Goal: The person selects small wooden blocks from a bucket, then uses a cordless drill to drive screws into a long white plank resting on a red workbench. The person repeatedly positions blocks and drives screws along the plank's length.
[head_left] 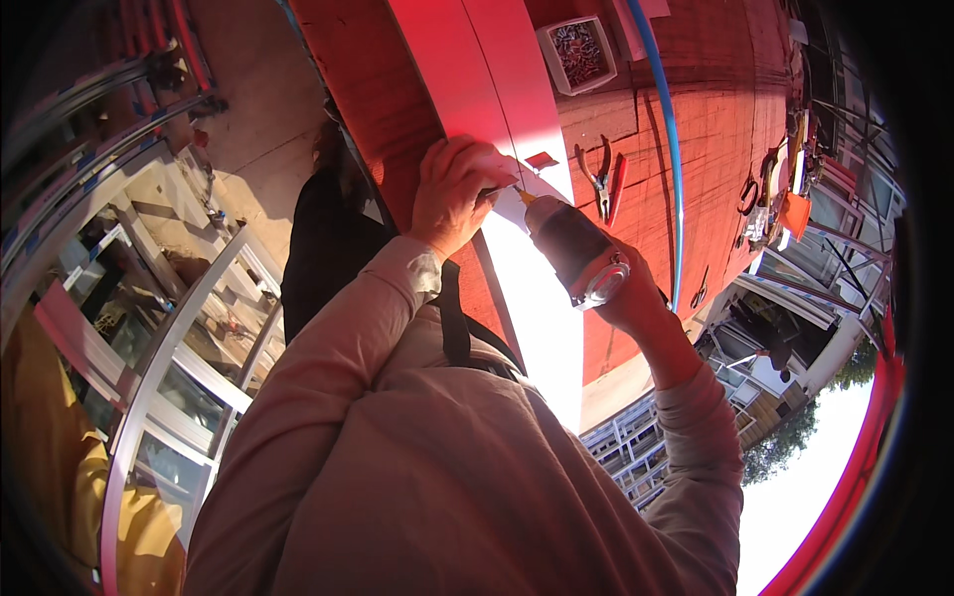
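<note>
A long white panel (pixel 549 328) with a thin seam along it lies along the red workbench (pixel 636 199), partly in glaring light. My right hand (pixel 641 288) is closed round a dark drill-like tool (pixel 568 238) with a round silvery rear end. Its narrow yellowish tip points at the panel, close to my left fingers. My left hand (pixel 457 194) rests at the panel's left edge with its fingers curled. Something small and dark sits at those fingertips, too small to name. A small red piece (pixel 542 160) lies on the panel just beyond.
Pliers (pixel 600 179) with dark and red handles lie right of the panel. Farther off stands a white box (pixel 576 57) of small metal fasteners. A blue hose (pixel 671 149) crosses the bench. Scissors (pixel 749 195) lie at the right. Framed panels (pixel 179 338) lean at my left.
</note>
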`<state>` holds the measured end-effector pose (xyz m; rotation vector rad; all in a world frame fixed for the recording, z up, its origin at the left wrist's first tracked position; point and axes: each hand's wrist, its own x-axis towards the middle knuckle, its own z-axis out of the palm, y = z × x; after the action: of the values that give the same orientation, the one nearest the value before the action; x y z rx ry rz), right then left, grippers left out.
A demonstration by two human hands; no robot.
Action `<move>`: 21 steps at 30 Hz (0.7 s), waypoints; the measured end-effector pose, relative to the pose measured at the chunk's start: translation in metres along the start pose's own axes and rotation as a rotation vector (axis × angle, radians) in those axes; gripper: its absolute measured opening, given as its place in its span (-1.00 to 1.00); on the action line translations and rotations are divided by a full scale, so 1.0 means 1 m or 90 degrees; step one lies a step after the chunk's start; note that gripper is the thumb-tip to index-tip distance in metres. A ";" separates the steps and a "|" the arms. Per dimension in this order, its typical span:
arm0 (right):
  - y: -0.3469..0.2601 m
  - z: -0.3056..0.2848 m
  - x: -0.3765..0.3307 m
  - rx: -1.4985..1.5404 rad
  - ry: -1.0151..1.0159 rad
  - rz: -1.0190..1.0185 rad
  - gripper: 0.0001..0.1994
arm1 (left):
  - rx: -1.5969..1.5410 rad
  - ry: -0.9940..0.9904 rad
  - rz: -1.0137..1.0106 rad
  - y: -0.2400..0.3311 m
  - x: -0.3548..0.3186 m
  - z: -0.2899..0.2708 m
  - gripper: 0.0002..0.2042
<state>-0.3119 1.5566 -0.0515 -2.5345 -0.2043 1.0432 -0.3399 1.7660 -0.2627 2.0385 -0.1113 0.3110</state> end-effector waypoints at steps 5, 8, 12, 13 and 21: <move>-0.006 -0.009 0.008 -0.043 -0.027 0.000 -0.35 | -0.002 -0.017 -0.006 -0.002 0.000 0.000 -0.75; -0.011 -0.014 0.013 -0.054 -0.032 0.010 -0.33 | -0.003 -0.016 -0.007 -0.002 0.000 0.001 -0.71; -0.017 -0.015 0.011 0.026 -0.024 -0.003 -0.29 | -0.012 -0.028 -0.013 -0.002 -0.001 0.001 -0.78; -0.018 -0.014 0.010 0.046 -0.018 -0.018 -0.29 | -0.008 -0.027 -0.014 -0.002 -0.001 0.001 -0.77; -0.013 -0.011 0.011 0.023 -0.002 -0.023 -0.30 | -0.015 -0.021 -0.021 0.000 0.001 -0.001 -0.66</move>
<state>-0.2965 1.5679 -0.0459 -2.4878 -0.2297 1.0275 -0.3388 1.7665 -0.2616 2.0207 -0.1014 0.2547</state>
